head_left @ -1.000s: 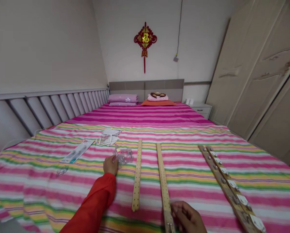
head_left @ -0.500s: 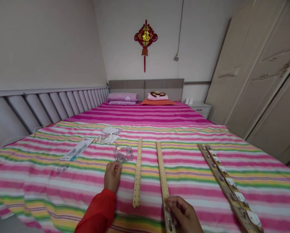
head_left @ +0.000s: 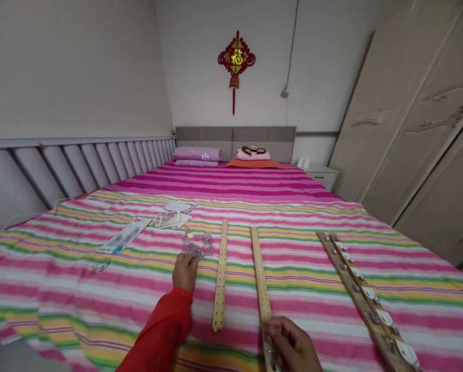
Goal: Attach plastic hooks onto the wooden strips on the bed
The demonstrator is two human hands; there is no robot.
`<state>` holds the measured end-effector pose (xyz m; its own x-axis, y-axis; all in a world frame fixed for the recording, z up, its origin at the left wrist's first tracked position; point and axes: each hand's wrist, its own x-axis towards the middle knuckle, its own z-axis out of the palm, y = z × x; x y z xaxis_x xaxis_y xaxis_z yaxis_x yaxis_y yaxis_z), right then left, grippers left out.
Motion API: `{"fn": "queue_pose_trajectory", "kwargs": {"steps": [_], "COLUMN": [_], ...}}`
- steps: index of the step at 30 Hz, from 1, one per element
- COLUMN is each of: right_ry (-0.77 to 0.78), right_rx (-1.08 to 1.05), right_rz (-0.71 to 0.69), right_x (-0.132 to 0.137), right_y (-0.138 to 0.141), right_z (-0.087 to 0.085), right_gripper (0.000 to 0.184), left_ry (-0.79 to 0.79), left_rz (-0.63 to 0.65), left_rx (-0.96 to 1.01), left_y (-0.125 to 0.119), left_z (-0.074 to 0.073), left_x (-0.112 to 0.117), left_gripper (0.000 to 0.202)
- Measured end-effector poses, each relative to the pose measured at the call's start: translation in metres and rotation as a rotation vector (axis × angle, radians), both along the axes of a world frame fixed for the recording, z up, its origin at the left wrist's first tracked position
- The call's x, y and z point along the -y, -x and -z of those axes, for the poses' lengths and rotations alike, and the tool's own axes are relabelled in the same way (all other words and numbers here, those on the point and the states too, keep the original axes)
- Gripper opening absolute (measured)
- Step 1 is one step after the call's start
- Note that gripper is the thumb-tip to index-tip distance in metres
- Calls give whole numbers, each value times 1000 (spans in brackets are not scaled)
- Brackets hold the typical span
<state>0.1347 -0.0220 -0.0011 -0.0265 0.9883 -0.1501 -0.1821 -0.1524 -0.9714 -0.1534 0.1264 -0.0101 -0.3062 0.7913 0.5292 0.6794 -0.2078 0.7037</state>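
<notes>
My left hand [head_left: 185, 271] reaches to the near side of a small pile of clear and shiny hardware pieces [head_left: 205, 242], its fingers pinched together. What lies between those fingertips is too small to make out. My right hand [head_left: 295, 345] is closed at the near end of a wooden strip with rows of holes [head_left: 259, 268], its fingertips gripping the right edge. Shiny pieces sit on that end of the strip, partly covered by the hand. A second perforated wooden strip [head_left: 220, 279] lies alone between both hands.
Two brown strips [head_left: 357, 294] with metal and white round pieces lie on the right. Farther left are white packets [head_left: 175, 214], a long clear package [head_left: 126, 235] and thin wire-like pieces [head_left: 100, 265]. Everything rests on a striped bed sheet [head_left: 138, 305]; a wardrobe [head_left: 405, 129] stands right.
My left hand has shifted slightly up and right, further over the near edge of the hardware pile. My right hand stays at the strip's near end. The view has tilted a little.
</notes>
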Motion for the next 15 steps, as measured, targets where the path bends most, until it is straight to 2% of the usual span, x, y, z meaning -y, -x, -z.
{"fn": "queue_pose_trajectory", "kwargs": {"steps": [3,6,10,12,15], "right_ry": [14,19,15,13,7], "right_rx": [-4,1,28,23,7], "right_rz": [-13,-5,-30,-46,-60], "right_x": [-1,-1,-1,-2,-3], "right_y": [3,7,11,12,16], "right_z": [3,4,1,-2,-6], "right_gripper": [45,45,45,45,45], "left_ry": [-32,4,89,68,-10], "left_rz": [-14,-37,80,131,157], "left_rx": [93,330,587,581,431], "left_y": [-2,-6,-14,-17,-21], "left_z": [-4,-3,-2,-2,-7], "left_x": [0,9,36,51,72], "left_gripper": [22,24,28,28,24]}}
